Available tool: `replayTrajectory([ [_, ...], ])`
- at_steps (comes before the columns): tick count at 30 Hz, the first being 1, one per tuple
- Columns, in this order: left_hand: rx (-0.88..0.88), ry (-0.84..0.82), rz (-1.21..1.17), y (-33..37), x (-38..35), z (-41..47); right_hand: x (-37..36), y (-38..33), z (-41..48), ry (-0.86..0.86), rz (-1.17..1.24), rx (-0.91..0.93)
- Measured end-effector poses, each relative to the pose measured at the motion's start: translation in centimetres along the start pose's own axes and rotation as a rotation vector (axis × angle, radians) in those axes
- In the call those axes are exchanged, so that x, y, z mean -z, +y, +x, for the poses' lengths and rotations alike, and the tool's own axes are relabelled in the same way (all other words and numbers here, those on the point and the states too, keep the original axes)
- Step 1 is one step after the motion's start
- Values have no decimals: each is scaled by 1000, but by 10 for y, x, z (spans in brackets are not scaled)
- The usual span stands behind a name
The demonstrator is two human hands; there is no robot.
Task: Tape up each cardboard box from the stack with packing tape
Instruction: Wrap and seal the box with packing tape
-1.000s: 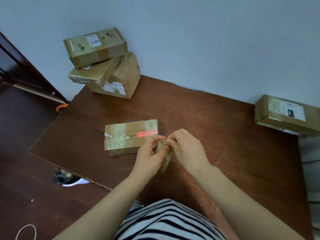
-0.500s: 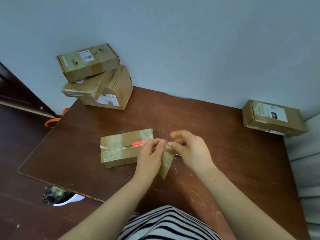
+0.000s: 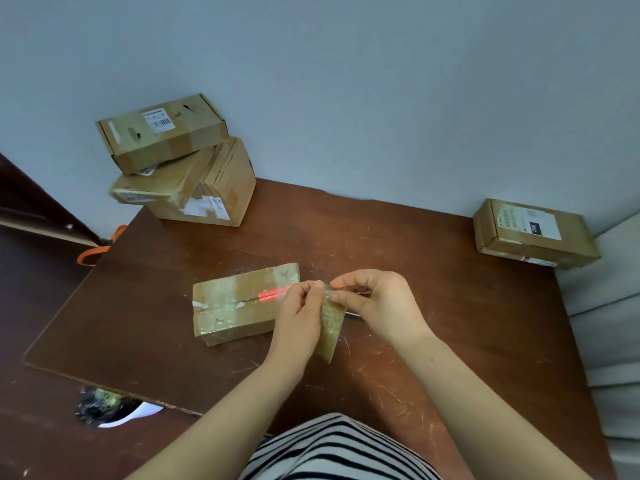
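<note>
brown packing tape roll [image 3: 330, 327] is held on edge between both hands over the table [image 3: 450, 306], just beside the 3 o'clock end of the partly taped box [image 3: 239, 306]; the left hand [image 3: 299, 317] pinches the roll's upper rim with curled fingers, and the right hand [image 3: 384, 306] pinches the tape's free end. the right hand sits further toward 3 o'clock than a second ago, leaving a small gap, so the end is judged freed and ready to draw. the stack [image 3: 180, 164] waits at 11 o'clock.
</note>
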State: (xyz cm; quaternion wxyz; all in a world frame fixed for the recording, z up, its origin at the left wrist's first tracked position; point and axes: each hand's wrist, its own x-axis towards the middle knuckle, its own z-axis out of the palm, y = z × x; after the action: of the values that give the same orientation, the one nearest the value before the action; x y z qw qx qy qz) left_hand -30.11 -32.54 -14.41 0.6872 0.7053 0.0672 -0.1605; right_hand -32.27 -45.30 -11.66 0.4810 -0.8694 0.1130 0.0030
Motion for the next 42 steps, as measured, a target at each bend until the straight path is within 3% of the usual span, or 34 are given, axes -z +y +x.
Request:
replayTrajectory([
  [10,-20,11,-19,-3,-1,-3,-6,-6,-1,7,-279,108],
  [13,-32,-55,-90,-7,5,-1,-8,-8,-1,-7,-314,129],
  [16,-135,-170,31,-4,12,2,-7,-5,-2,-30,-305,126],
  [22,-188,-181,140,0,15,0,-2,2,-1,-67,-296,158],
  [27,-169,-156,184,-5,13,4,2,15,1,38,-120,145],
  [31,-134,-137,178,-9,10,4,2,27,1,51,-110,242],
  [34,-104,-113,140,-7,1,4,-4,30,-3,129,124,56],
  [37,-46,-118,83,-4,-10,6,-15,23,-12,69,394,-209],
  [42,40,-127,-90,-2,-21,14,-6,28,-13,-55,575,-279],
])
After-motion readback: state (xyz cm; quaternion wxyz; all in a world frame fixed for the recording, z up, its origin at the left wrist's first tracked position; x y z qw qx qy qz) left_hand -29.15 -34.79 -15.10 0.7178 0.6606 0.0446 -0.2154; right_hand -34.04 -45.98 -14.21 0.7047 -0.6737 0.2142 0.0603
